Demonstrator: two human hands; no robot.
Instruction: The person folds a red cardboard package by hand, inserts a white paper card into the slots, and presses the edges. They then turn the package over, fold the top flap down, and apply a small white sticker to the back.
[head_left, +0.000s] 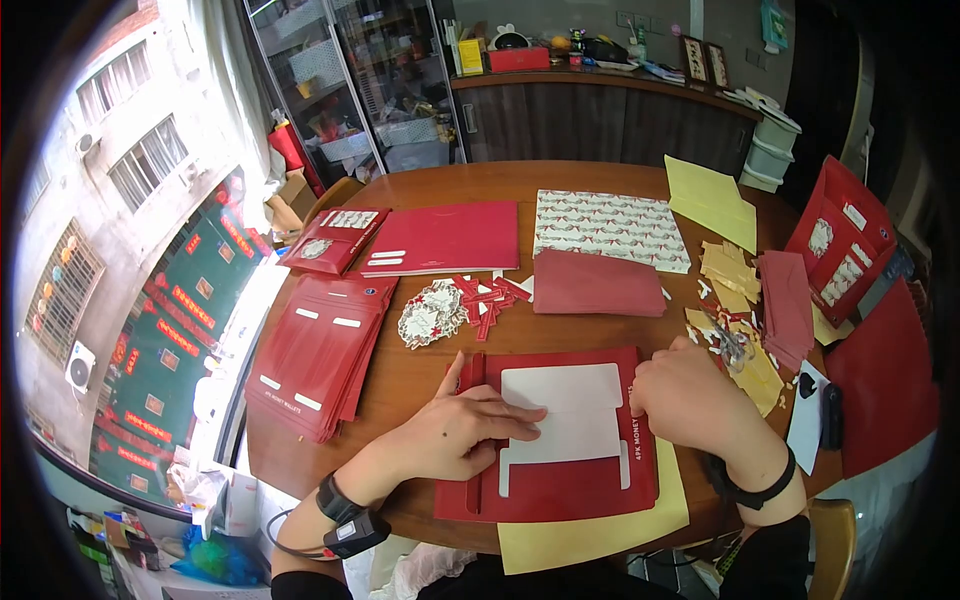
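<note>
- Left hand [480,425]: open and flattened, fingers loosely spread, fingertips laid on a white card [565,395]; we see the thumb pointing away from the body.
- Right hand [680,395]: curled, knuckles up, over the right border of a red folder [560,505]; the fingertips are hidden, so we cannot tell whether it pinches anything.
- The folder lies flat by the middle of the near edge of the wooden tabletop [460,180]. We note smooth, slightly glossy board, a raised strip down its left side and white lettering along its right.
- The card is matt and pale, with rounded upper corners, lying on the folder's face.
- Beneath the folder, a plain yellow sheet [600,540] juts toward the near edge.
- Toward the left edge we log a stack of red folders [320,355], shiny, with white slots.
- Mid-table, beyond the hands: a heap of white cutouts [432,313] with scalloped outlines, narrow red strips [485,308] in a tangle, and a flat pile of dull red paper [600,283].
- Toward the far edge, a patterned sheet [610,230], white with wavy printed rows.
- Toward the right edge: metal scissors [735,350] among crumpled tan scraps [730,275].
</note>
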